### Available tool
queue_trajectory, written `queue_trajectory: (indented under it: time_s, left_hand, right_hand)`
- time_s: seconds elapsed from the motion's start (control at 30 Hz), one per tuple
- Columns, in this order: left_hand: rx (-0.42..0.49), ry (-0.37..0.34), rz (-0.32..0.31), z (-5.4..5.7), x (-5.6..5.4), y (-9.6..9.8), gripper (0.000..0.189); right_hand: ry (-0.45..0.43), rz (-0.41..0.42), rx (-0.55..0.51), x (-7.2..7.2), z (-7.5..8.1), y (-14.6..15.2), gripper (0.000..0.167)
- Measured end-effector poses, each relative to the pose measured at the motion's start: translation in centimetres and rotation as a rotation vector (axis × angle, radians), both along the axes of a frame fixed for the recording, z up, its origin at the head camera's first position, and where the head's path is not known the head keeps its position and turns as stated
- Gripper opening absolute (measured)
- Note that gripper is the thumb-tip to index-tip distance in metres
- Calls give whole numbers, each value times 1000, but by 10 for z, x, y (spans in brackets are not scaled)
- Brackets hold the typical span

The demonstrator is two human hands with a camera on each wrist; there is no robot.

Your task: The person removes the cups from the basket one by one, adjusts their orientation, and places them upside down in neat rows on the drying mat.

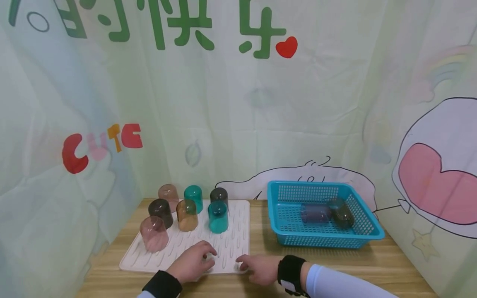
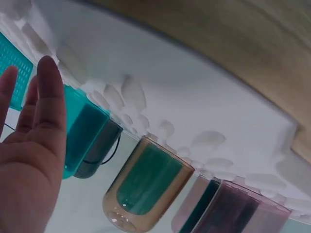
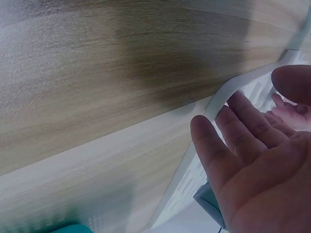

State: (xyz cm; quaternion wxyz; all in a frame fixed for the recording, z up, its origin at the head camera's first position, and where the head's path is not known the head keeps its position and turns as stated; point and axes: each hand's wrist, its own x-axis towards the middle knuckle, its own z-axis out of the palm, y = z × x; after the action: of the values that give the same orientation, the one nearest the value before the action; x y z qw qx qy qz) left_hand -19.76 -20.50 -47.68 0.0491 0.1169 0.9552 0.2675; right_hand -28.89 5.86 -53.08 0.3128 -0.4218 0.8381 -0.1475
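Observation:
Over the front edge of a white ridged drying mat (image 1: 234,231), my left hand (image 1: 193,261) hovers with loosely bent fingers, holding nothing. My right hand (image 1: 259,269) is at the mat's front right corner, fingertips close to the rim and nothing in its grasp. Several clear coloured tumblers stand upside down on the mat. A teal tumbler (image 1: 218,218) is nearest to the hands, with a dark grey tumbler (image 1: 219,194) behind it. Left of these are an amber tumbler (image 1: 187,216), another teal tumbler (image 1: 193,197), a dark brown tumbler (image 1: 161,213) and two pink tumblers (image 1: 154,235).
At the right of the wooden table (image 1: 316,265) sits a blue plastic basket (image 1: 320,240). Inside it lie a purple tumbler (image 1: 314,213) and dark glassware (image 1: 342,216), partly overlapping. A printed curtain (image 1: 316,124) hangs behind the table and along both sides.

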Motion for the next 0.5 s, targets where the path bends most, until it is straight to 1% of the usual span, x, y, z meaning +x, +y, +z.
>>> queue_trajectory:
  time_s: [0.03, 0.1, 0.17, 0.27, 0.3, 0.37, 0.4, 0.47, 0.5]
  left_hand:
    - [2, -9, -13, -1, 0, 1, 13]
    - [-7, -22, -26, -1, 0, 3, 12]
    - [-25, -24, -36, -2, 0, 5, 12]
    - [-64, -8, -54, -2, 1, 7, 12]
    - [-79, 3, -64, -2, 1, 7, 11]
    - [-104, 29, -89, -2, 2, 8, 9]
    - [-116, 39, -101, -2, 1, 8, 8]
    - [-134, 52, -123, -4, 1, 8, 6]
    - [-142, 52, -131, -4, 0, 8, 5]
  right_hand:
    - [3, -11, 6, 6, 10, 0, 55]
    - [0, -10, 9, 11, 22, 0, 54]
    - [12, -21, -2, 14, 27, 0, 53]
    - [50, 11, -14, 13, 25, 3, 54]
    - [57, 7, -16, 14, 27, 3, 54]
    - [56, -25, -32, 20, 39, 3, 53]
    - [64, -25, -42, 22, 45, 4, 52]
    - [77, -46, -65, 29, 61, 5, 49]
    - [74, -71, -82, 34, 71, 6, 46]
